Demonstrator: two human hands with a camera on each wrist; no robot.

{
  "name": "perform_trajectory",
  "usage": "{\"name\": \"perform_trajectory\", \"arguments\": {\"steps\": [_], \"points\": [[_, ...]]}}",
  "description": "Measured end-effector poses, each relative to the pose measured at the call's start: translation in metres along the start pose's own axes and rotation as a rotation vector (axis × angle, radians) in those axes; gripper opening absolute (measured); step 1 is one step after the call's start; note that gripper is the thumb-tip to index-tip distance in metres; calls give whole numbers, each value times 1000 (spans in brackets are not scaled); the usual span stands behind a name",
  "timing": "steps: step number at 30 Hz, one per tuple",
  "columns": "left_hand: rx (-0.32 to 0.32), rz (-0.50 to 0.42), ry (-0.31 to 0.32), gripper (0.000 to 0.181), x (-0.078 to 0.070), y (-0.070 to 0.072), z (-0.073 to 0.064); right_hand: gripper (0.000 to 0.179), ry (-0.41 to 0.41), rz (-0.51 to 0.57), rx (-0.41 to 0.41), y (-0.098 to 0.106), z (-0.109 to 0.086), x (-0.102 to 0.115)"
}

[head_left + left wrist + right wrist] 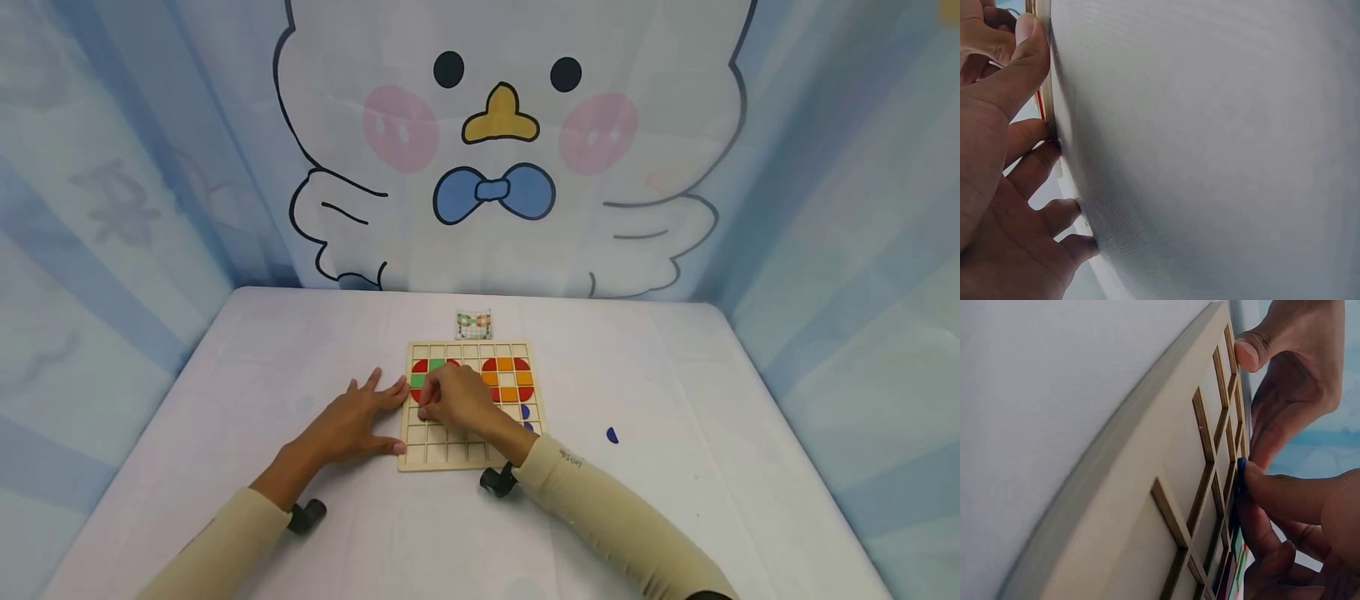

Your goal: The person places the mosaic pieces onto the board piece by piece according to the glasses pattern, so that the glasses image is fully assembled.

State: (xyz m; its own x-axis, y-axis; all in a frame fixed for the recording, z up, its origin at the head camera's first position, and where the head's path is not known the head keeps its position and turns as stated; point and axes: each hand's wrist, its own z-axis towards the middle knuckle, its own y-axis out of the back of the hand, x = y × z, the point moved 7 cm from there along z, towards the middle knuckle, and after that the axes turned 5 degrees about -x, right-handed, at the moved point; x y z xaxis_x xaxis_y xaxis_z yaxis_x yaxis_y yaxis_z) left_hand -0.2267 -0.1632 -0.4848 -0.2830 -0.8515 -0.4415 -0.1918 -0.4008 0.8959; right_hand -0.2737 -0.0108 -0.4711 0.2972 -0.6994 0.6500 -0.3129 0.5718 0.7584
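Observation:
A wooden grid board (438, 456) lies on the table, with red and green tiles in its upper left cells and a ring of red and orange tiles (505, 364) in its upper right. My right hand (461, 400) reaches over the left half of the board. Its thumb and fingers pinch a small blue tile (1242, 475) at the grid, as the right wrist view shows. Two blue tiles (525, 411) are by the board's right side, partly behind my right wrist. My left hand (356, 423) spreads its fingers, thumb and fingertips at the board's left edge.
Another blue tile (612, 435), rounded on one side, lies on the white tablecloth (660, 508) to the right of the board. A small picture card (473, 324) with a coloured grid pattern sits just behind the board. A printed curtain (495, 250) surrounds the table's back and sides.

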Motion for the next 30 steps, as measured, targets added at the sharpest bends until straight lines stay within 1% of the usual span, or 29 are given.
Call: {"name": "perform_trajectory", "arguments": {"steps": [6,12,14,18,22,26,27,30], "points": [[2,9,-6,99,1,0,1,16,-4,-40,0,0,0,3],[1,3,4,99,0,0,1,17,-14,-89,-9,1,1,5],[4,5,7,99,0,0,0,16,-9,-88,-13,2,0,5],[12,7,20,100,-1,-1,0,13,10,-53,-29,8,-3,3],[15,14,35,101,-1,-1,0,14,20,-33,-57,22,-10,-3],[13,23,38,100,-2,-1,0,15,18,-47,-110,44,-20,-16],[12,26,37,100,-2,-1,0,15,10,-54,-125,50,-24,-21],[10,33,41,100,-2,-1,0,16,-48,-64,-162,70,-37,-41]]}}
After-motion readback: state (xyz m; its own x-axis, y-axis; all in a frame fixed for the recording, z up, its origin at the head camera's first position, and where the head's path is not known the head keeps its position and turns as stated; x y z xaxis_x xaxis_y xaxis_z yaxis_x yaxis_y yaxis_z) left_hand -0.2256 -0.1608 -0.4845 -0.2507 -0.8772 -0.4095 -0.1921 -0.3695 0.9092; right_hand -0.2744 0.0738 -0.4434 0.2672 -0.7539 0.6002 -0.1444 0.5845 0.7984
